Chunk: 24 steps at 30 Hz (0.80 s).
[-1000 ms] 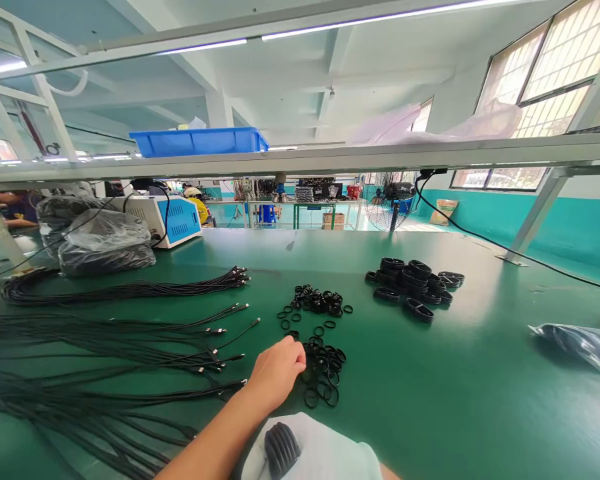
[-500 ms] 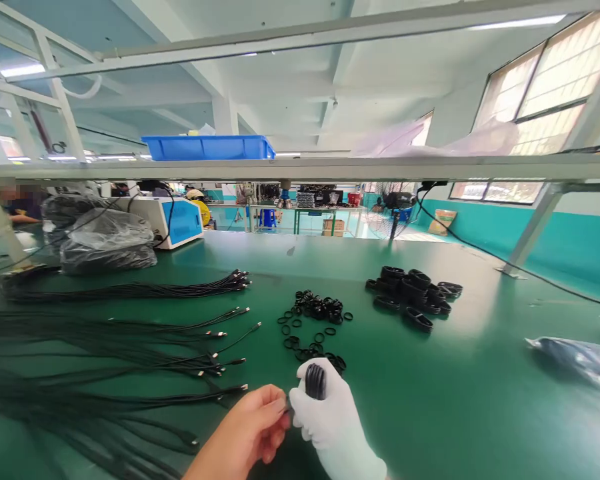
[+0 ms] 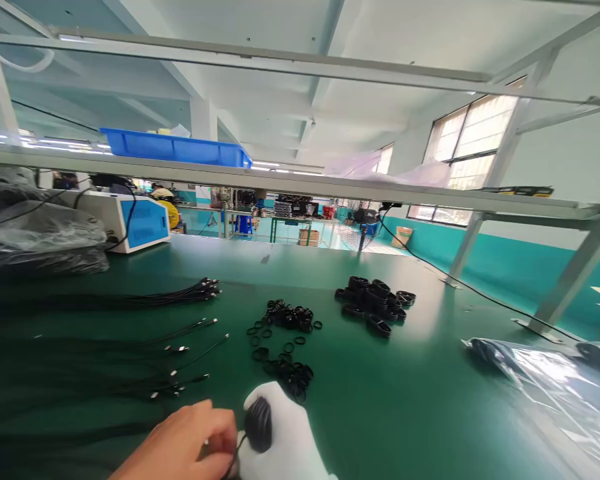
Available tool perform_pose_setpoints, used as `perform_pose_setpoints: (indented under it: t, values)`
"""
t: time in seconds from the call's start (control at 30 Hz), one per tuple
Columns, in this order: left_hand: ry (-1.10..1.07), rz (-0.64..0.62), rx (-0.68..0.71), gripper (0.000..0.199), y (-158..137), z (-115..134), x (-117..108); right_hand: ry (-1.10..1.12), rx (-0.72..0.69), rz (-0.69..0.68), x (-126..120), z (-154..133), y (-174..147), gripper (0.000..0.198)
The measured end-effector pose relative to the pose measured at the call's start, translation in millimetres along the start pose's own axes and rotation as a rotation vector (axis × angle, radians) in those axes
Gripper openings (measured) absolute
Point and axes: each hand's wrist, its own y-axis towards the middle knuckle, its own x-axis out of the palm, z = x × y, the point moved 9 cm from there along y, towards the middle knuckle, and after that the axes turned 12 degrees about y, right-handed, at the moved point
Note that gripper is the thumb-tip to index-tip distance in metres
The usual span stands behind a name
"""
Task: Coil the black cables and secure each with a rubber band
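Observation:
My right hand (image 3: 285,437), in a white glove, is closed around a coiled black cable (image 3: 259,425). Close beside it, my bare left hand (image 3: 190,443) pinches the loose length of the same cable, which runs down from the coil. Just beyond the glove lies a loose pile of small black rings (image 3: 293,373), with another heap of rings (image 3: 290,315) behind it. To the left, several straight black cables (image 3: 180,293) lie with their metal plugs pointing right. Coiled black cables (image 3: 375,300) are stacked farther back on the right.
The green table (image 3: 405,400) carries a clear plastic bag (image 3: 545,373) at right and a grey plastic bag (image 3: 45,233) at left. Next to that stands a white and blue machine (image 3: 140,223). A shelf (image 3: 300,183) crosses overhead, holding a blue tray (image 3: 175,148).
The view has swung to the right, so things sit farther left. Both hands are lower in view, and a strand of cable now shows between the coil and my left hand.

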Motion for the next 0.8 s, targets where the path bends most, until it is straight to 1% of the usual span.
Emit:
perform_pose_setpoints:
  t: [0.07, 0.1, 0.13, 0.2, 0.27, 0.3, 0.33, 0.4, 0.47, 0.57, 0.6, 0.63, 0.67, 0.7, 0.73, 0.77, 0.8]
  values:
    - [0.044, 0.035, -0.011, 0.011, -7, 8, -15, 0.154, 0.09, -0.081, 2, 2, 2, 0.03]
    - [0.023, 0.045, -0.013, 0.012, -9, 10, -19, 0.25, 0.181, -0.138, 6, 7, 2, 0.036]
    - [-0.024, 0.05, -0.005, 0.014, -11, 11, -22, 0.338, 0.266, -0.227, 13, 11, 1, 0.044]
    - [-0.153, 0.048, 0.016, 0.027, -11, 11, -21, 0.462, 0.369, -0.414, 27, 15, -4, 0.062]
    - [-0.274, 0.005, 0.049, 0.042, -11, 11, -12, 0.479, 0.394, -0.553, 39, 19, -9, 0.079]
    - [-0.311, -0.024, 0.068, 0.047, -11, 12, -7, 0.453, 0.39, -0.576, 41, 24, -10, 0.086]
    - [-0.328, -0.045, 0.084, 0.05, -11, 13, -2, 0.415, 0.37, -0.563, 42, 30, -9, 0.092]
    - [-0.311, -0.069, 0.097, 0.05, -11, 16, 6, 0.328, 0.275, -0.461, 35, 37, -3, 0.099]
    - [-0.264, -0.077, 0.074, 0.046, -11, 18, 12, 0.265, 0.17, -0.38, 27, 39, -1, 0.108]
    - [-0.158, -0.079, 0.04, 0.044, -7, 18, 16, 0.22, 0.076, -0.412, 28, 32, -5, 0.119]
    - [-0.115, -0.075, 0.039, 0.044, -4, 17, 15, 0.214, 0.049, -0.418, 28, 27, -6, 0.119]
    - [-0.09, -0.089, 0.045, 0.043, -1, 15, 15, 0.21, 0.029, -0.405, 27, 22, -6, 0.116]
    - [-0.091, -0.12, 0.052, 0.04, 3, 13, 15, 0.207, 0.025, -0.371, 25, 18, -5, 0.106]
    - [-0.114, -0.162, 0.06, 0.033, 6, 10, 15, 0.206, 0.046, -0.325, 21, 16, -4, 0.089]
    - [-0.154, -0.206, 0.066, 0.026, 8, 7, 15, 0.208, 0.105, -0.288, 19, 17, -3, 0.069]
    - [-0.196, -0.241, 0.071, 0.02, 9, 4, 14, 0.225, 0.185, -0.278, 19, 19, -3, 0.049]
    - [-0.232, -0.257, 0.071, 0.019, 10, 1, 12, 0.266, 0.267, -0.298, 21, 22, -4, 0.035]
